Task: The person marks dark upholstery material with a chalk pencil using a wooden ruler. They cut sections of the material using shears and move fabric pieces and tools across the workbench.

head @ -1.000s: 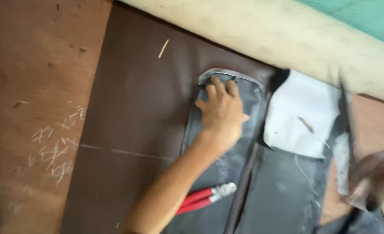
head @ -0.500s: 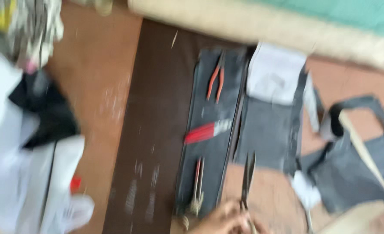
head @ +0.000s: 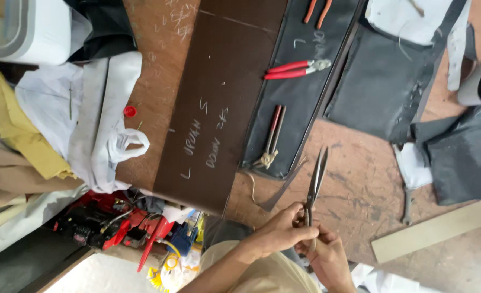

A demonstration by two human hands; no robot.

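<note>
One pair of scissors (head: 315, 182), left hand (head: 281, 231) and right hand (head: 327, 258) both gripping its handles, three pliers on dark sheet (head: 300, 92)

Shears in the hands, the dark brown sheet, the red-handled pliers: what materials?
Shears: bare dull grey metal, apparently steel, unpainted. Dark brown sheet: matte, flat, takes chalk marks; leather or leatherette, can't tell which. Red-handled pliers: shiny metal jaws, handles likely plastic-sleeved.

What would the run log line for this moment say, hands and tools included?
left hand: grips scissors handles | right hand: on handles too | blades: closed, pointing away | nearby: red-handled pliers on dark leather panel | surface: wooden table
</note>
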